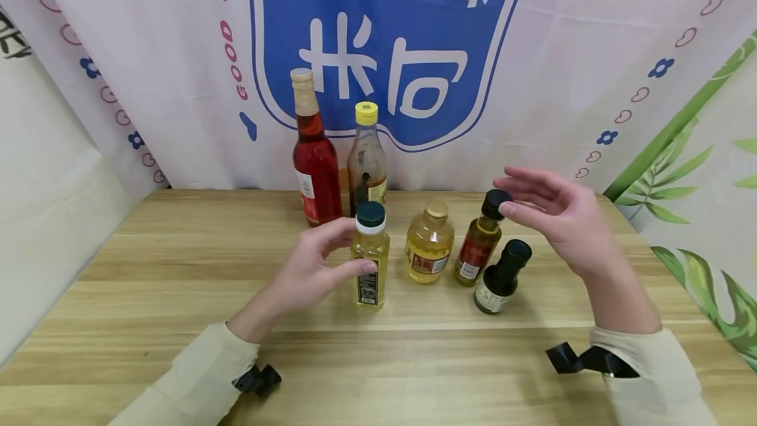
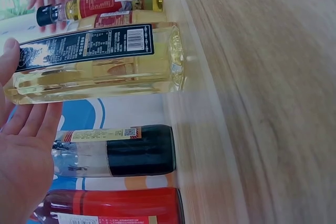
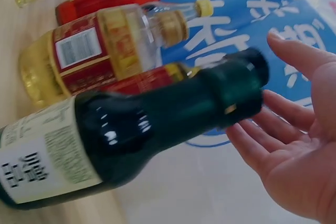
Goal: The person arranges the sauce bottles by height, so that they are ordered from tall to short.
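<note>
My left hand (image 1: 313,268) is around a clear square bottle of pale yellow liquid (image 1: 378,258) with a dark green cap, thumb in front and fingers behind. The left wrist view shows its black label (image 2: 89,45). My right hand (image 1: 564,219) has its fingers spread beside the black cap of a slim red-labelled bottle (image 1: 478,248). In the right wrist view, that hand (image 3: 299,145) holds nothing. A small dark green bottle (image 1: 501,281) stands in front of the red-labelled one. The round bottle of yellow liquid (image 1: 430,245) with a tan cap stands between the hands.
At the back of the wooden table (image 1: 195,268) stand a tall red bottle (image 1: 319,176) and a yellow-capped bottle (image 1: 367,156) of dark liquid. Behind them hangs a white curtain (image 1: 532,84) with a blue printed panel.
</note>
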{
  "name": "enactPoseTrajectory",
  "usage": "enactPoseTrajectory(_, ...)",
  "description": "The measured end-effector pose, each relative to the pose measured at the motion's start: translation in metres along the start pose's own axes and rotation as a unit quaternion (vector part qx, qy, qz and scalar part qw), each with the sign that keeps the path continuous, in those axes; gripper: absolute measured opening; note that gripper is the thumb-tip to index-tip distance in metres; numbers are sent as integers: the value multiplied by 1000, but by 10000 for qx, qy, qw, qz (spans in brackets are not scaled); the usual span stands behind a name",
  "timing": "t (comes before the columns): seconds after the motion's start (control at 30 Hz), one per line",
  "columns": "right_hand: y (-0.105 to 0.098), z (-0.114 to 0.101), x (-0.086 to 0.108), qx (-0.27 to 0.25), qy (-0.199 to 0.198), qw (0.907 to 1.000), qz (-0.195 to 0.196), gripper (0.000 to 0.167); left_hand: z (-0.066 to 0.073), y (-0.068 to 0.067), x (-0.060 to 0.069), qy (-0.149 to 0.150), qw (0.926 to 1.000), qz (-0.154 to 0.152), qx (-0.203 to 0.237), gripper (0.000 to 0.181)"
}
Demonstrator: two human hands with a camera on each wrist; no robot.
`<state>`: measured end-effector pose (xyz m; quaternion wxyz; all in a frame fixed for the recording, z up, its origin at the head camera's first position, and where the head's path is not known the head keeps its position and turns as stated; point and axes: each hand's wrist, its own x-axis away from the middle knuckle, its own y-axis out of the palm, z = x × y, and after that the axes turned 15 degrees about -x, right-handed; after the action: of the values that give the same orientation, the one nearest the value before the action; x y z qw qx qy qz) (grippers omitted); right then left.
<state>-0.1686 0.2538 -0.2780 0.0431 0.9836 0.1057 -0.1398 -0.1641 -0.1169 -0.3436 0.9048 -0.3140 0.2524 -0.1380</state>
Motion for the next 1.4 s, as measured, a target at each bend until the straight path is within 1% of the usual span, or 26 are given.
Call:
enactPoseTrajectory(0.1,-5,8,-2,379,398,9983,-182,48,0,0,0,-42,10000,-39,-27,50)
enactPoseTrajectory(0.17,-8,13,-3,547,557,9965,-290,43,0,0,-1,-56,10000,-52,-26,50)
enactPoseTrajectory(0.23,-10,16,-4,521,590,9960,-416,39,0,0,-1,-47,10000,-50,-17,50)
enactPoseTrajectory(0.3,-11,19,-5,336,564,9965,-519,34,-1,0,-1,-25,10000,-37,-9,50)
enactPoseTrajectory(0.37,-12,21,-6,257,560,9966,-546,30,-1,0,0,-17,10000,-24,8,50)
enactPoseTrajectory(0.47,-10,23,-8,364,574,9960,-576,30,-1,0,0,-22,10000,-10,42,50)
enactPoseTrajectory(0.57,-7,24,-9,553,575,9950,-593,33,-1,-1,1,-35,10000,-11,46,50)
enactPoseTrajectory(0.63,-6,25,-10,597,552,9950,-579,34,-2,-1,1,-38,10000,-16,36,50)
enactPoseTrajectory(0.73,-6,25,-10,682,528,9952,-467,31,-1,-1,0,-38,10000,-19,21,49)
enactPoseTrajectory(0.87,-7,26,-10,899,578,9939,-270,29,-1,-1,0,-47,10000,-28,-15,49)
enactPoseTrajectory(0.93,-6,26,-10,967,624,9931,-205,30,-1,-1,0,-57,10000,-31,-8,50)
enactPoseTrajectory(1.13,-5,25,-12,986,713,9924,-174,33,-1,-2,0,-80,10000,-24,25,50)
enactPoseTrajectory(1.3,-5,24,-11,1193,912,9886,-127,38,-1,-4,1,-159,9997,-126,100,51)
enactPoseTrajectory(1.4,-5,23,-9,1407,1010,9849,-67,37,-1,-4,1,-189,9995,-202,159,53)
